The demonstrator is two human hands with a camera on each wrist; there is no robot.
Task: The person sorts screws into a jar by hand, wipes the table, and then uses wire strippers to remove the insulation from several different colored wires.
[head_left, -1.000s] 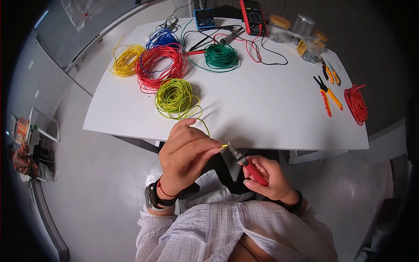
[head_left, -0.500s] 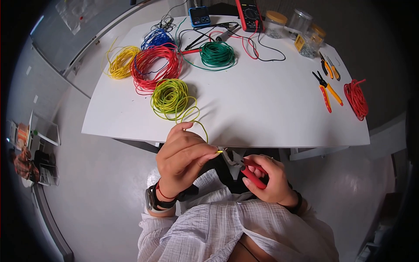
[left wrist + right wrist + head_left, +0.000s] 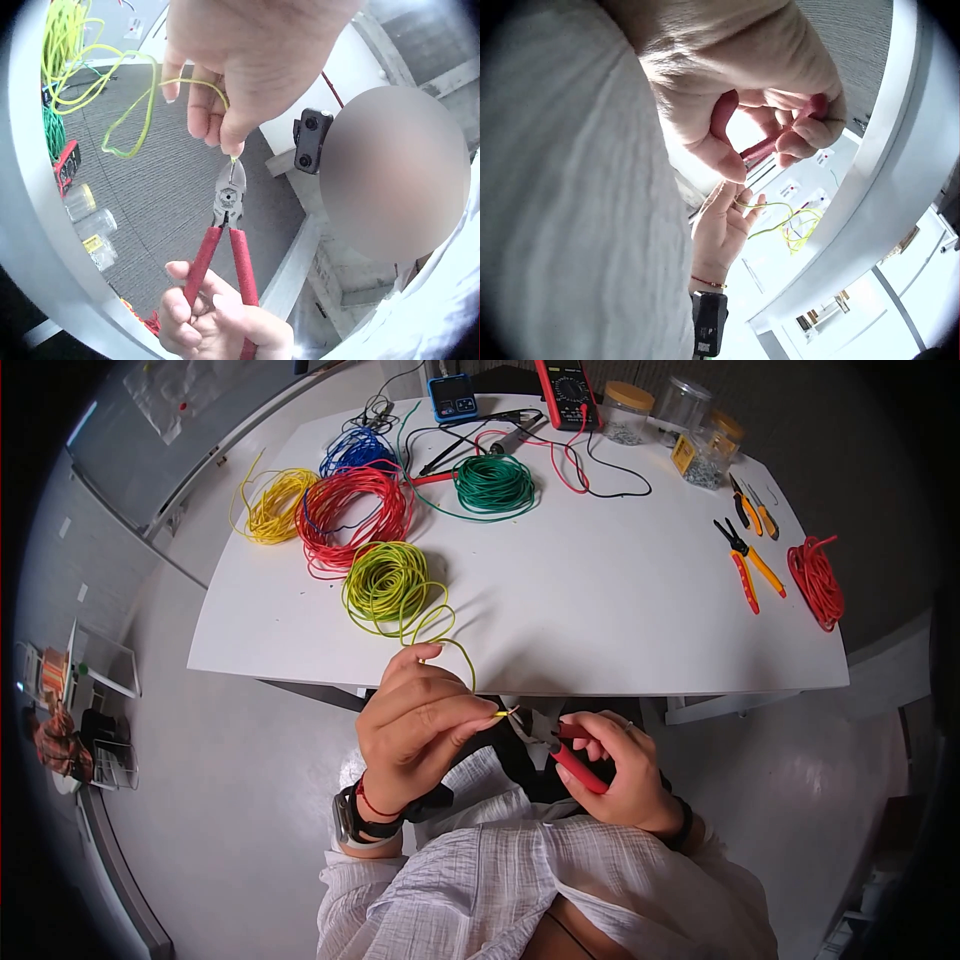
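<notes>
Between thumb and forefinger, my left hand (image 3: pixel 415 720) pinches a yellow-green wire (image 3: pixel 502 713) near its end, and a short tip pokes out. From there the wire loops back to a yellow-green coil (image 3: pixel 385 592) on the table. My right hand (image 3: pixel 632 775) holds red-handled diagonal cutters (image 3: pixel 229 199), fingers round the spread handles. Their head points at the left fingertips and, in the left wrist view, overlaps the wire's tip. Both hands are in front of the table's near edge.
On the white table (image 3: pixel 600 610) lie red (image 3: pixel 352 525), yellow (image 3: pixel 280 508), blue (image 3: pixel 358 452) and green (image 3: pixel 495 485) wire coils. A red multimeter (image 3: pixel 570 395), a blue device (image 3: pixel 453 400) and jars (image 3: pixel 628 415) stand behind. Wire strippers (image 3: pixel 748 565) and a red bundle (image 3: pixel 815 585) lie right.
The cutters' handles, close together a second ago, have spread apart in my right hand. Their head has dropped slightly toward me. My left hand keeps its pinch on the wire, slightly lower.
</notes>
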